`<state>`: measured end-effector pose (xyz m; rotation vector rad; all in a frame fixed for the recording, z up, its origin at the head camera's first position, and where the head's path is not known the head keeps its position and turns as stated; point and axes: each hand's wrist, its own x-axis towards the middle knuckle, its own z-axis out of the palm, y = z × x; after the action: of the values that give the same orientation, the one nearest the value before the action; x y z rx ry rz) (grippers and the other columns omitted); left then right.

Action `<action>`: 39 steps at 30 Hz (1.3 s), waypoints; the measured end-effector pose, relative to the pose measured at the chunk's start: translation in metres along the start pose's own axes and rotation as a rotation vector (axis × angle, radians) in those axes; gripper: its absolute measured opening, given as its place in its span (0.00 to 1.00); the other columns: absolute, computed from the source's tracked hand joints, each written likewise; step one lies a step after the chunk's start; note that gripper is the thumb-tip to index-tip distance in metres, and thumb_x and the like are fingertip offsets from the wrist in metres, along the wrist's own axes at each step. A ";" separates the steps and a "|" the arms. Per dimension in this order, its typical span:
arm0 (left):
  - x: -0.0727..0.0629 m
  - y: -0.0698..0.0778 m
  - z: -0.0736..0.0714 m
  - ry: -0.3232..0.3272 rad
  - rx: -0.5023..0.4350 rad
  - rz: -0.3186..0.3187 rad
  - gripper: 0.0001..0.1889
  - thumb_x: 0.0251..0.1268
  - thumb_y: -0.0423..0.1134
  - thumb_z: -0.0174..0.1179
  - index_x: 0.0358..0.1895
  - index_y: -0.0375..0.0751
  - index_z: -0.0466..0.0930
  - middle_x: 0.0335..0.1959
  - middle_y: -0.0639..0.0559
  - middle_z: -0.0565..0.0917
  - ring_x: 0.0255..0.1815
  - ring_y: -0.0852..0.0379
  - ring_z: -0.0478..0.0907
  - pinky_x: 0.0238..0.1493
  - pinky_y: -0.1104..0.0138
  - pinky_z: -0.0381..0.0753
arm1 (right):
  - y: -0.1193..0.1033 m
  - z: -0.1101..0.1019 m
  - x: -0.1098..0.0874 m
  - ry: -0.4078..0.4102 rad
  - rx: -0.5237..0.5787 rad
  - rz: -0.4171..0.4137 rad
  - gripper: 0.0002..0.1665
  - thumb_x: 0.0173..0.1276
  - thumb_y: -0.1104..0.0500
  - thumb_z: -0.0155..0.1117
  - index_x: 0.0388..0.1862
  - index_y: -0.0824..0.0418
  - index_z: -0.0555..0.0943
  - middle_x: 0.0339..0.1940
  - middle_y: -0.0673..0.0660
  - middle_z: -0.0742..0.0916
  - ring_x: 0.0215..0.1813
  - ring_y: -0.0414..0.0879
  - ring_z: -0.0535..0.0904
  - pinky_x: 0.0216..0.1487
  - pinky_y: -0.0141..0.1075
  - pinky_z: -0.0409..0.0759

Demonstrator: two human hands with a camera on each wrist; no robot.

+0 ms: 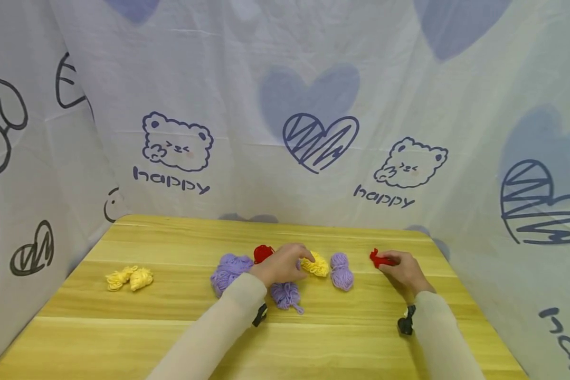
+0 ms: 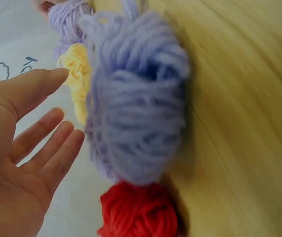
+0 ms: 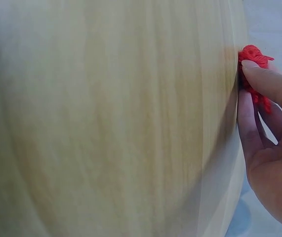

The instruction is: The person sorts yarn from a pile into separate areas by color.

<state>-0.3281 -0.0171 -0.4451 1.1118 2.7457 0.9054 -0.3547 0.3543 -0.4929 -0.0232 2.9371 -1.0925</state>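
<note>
On the right of the table, my right hand (image 1: 404,270) pinches a small red yarn bundle (image 3: 253,55) between thumb and fingers, close to the tabletop. My left hand (image 1: 285,264) hovers over the middle group of yarn, its fingers spread and holding nothing in the left wrist view. Nearest to it are a purple yarn skein (image 1: 286,295), a yellow yarn skein (image 1: 316,265) and a red yarn ball (image 1: 263,254) partly hidden behind the hand. A larger purple yarn ball (image 1: 229,272) lies left of the hand, and another purple skein (image 1: 342,272) sits right of the yellow one.
Two small yellow yarn bundles (image 1: 129,277) lie together on the left of the wooden table (image 1: 171,338). A white printed cloth (image 1: 247,158) hangs behind the table and along both sides. Dark wrist cameras (image 1: 406,321) are strapped under the sleeves.
</note>
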 end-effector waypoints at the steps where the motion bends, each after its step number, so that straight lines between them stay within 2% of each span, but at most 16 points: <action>1: 0.002 0.000 0.001 0.003 0.002 0.001 0.18 0.62 0.30 0.71 0.56 0.35 0.86 0.59 0.42 0.85 0.57 0.44 0.83 0.64 0.54 0.83 | 0.000 0.000 0.000 0.001 -0.001 0.001 0.22 0.72 0.60 0.69 0.62 0.66 0.82 0.66 0.74 0.81 0.64 0.69 0.78 0.69 0.61 0.77; 5: 0.009 0.002 0.005 0.000 0.035 -0.023 0.19 0.61 0.31 0.72 0.57 0.37 0.86 0.59 0.44 0.86 0.64 0.45 0.80 0.68 0.55 0.81 | -0.002 0.001 -0.001 0.001 0.000 0.002 0.21 0.72 0.60 0.69 0.62 0.66 0.82 0.65 0.73 0.82 0.64 0.69 0.78 0.69 0.61 0.77; 11: 0.022 0.004 0.010 -0.013 0.077 -0.063 0.20 0.60 0.31 0.72 0.58 0.39 0.86 0.60 0.47 0.86 0.67 0.47 0.79 0.71 0.57 0.79 | -0.003 0.000 -0.003 0.006 0.002 -0.016 0.21 0.72 0.61 0.69 0.61 0.67 0.82 0.64 0.74 0.82 0.63 0.69 0.78 0.68 0.61 0.78; 18: 0.032 0.008 0.014 -0.072 0.091 -0.141 0.21 0.62 0.32 0.71 0.60 0.42 0.85 0.63 0.48 0.84 0.69 0.48 0.77 0.73 0.57 0.77 | 0.000 0.001 -0.001 0.008 0.003 0.012 0.21 0.72 0.60 0.69 0.62 0.66 0.82 0.65 0.73 0.82 0.65 0.69 0.78 0.70 0.61 0.76; 23: 0.036 0.013 0.016 -0.115 0.121 -0.187 0.24 0.63 0.34 0.71 0.63 0.44 0.83 0.61 0.48 0.84 0.63 0.52 0.79 0.67 0.60 0.81 | 0.001 0.000 0.000 0.007 -0.001 0.019 0.22 0.72 0.60 0.69 0.62 0.65 0.82 0.66 0.74 0.81 0.65 0.69 0.77 0.70 0.62 0.75; 25: 0.037 0.015 0.016 -0.118 0.130 -0.192 0.22 0.63 0.36 0.72 0.60 0.44 0.85 0.59 0.49 0.84 0.60 0.53 0.79 0.65 0.59 0.82 | 0.001 0.000 0.001 0.008 0.001 0.025 0.21 0.72 0.60 0.68 0.62 0.65 0.82 0.66 0.73 0.81 0.65 0.69 0.77 0.71 0.62 0.75; 29: 0.036 0.018 0.017 -0.110 0.147 -0.215 0.13 0.60 0.39 0.75 0.48 0.47 0.89 0.58 0.52 0.83 0.61 0.54 0.77 0.69 0.46 0.78 | -0.001 0.000 0.001 0.006 0.004 0.022 0.21 0.72 0.60 0.68 0.62 0.64 0.82 0.67 0.73 0.81 0.66 0.68 0.77 0.71 0.61 0.75; 32: 0.035 0.021 0.018 -0.113 0.146 -0.231 0.08 0.59 0.39 0.76 0.40 0.50 0.89 0.56 0.55 0.83 0.57 0.56 0.76 0.67 0.43 0.77 | -0.002 0.000 0.001 0.003 0.007 0.019 0.21 0.72 0.60 0.68 0.62 0.65 0.82 0.67 0.73 0.81 0.66 0.68 0.77 0.71 0.61 0.75; 34: 0.035 0.022 0.019 -0.123 0.142 -0.225 0.07 0.58 0.38 0.76 0.37 0.50 0.87 0.52 0.56 0.83 0.52 0.58 0.75 0.63 0.49 0.80 | -0.002 0.000 0.000 0.005 0.006 0.023 0.22 0.72 0.60 0.68 0.62 0.65 0.82 0.67 0.73 0.81 0.66 0.68 0.76 0.72 0.61 0.74; 36: 0.034 0.023 0.019 -0.134 0.141 -0.222 0.08 0.58 0.38 0.76 0.35 0.52 0.85 0.49 0.58 0.83 0.47 0.59 0.74 0.59 0.50 0.79 | -0.003 0.000 0.000 0.004 0.006 0.027 0.22 0.72 0.61 0.68 0.63 0.65 0.82 0.67 0.73 0.80 0.66 0.69 0.76 0.72 0.62 0.74; 39: 0.035 0.024 0.020 -0.136 0.137 -0.188 0.08 0.58 0.36 0.75 0.33 0.51 0.84 0.46 0.58 0.83 0.45 0.60 0.73 0.54 0.56 0.80 | -0.002 0.000 -0.001 0.004 0.014 0.032 0.22 0.72 0.61 0.68 0.63 0.65 0.82 0.67 0.73 0.80 0.67 0.68 0.76 0.72 0.61 0.74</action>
<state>-0.3340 0.0288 -0.4432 0.8768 2.7742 0.6045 -0.3536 0.3528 -0.4920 0.0259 2.9231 -1.1099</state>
